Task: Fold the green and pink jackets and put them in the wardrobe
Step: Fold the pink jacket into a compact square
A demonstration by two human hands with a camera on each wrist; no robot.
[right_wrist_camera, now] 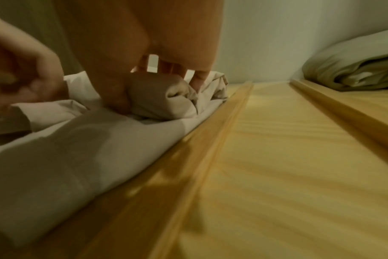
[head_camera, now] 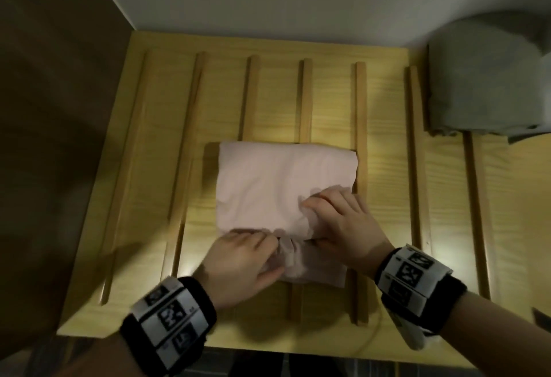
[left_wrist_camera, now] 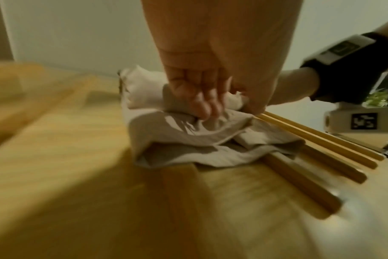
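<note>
- Pink jacket (head_camera: 277, 186): folded, lying on the slatted wardrobe shelf (head_camera: 155, 150), near edge loose.
- Left hand (head_camera: 238, 260): fingers curled, bunching that near edge.
- Right hand (head_camera: 340, 221): fingers clamped on a fold at the near right corner.
- Green jacket (head_camera: 483, 78): folded, far right, well apart.
- Risk: tugging the bunched cloth likely unravels the fold.
- Risk: near flap may hang over the shelf front.

A folded pink jacket (head_camera: 268, 186) is lying mid-frame on a slatted wooden shelf (head_camera: 149, 150). Both hands are bunching its near edge: the left hand (head_camera: 241, 263) at lower centre, the right hand (head_camera: 343, 221) beside it. A green jacket (head_camera: 483, 78) is sitting at upper right.
</note>
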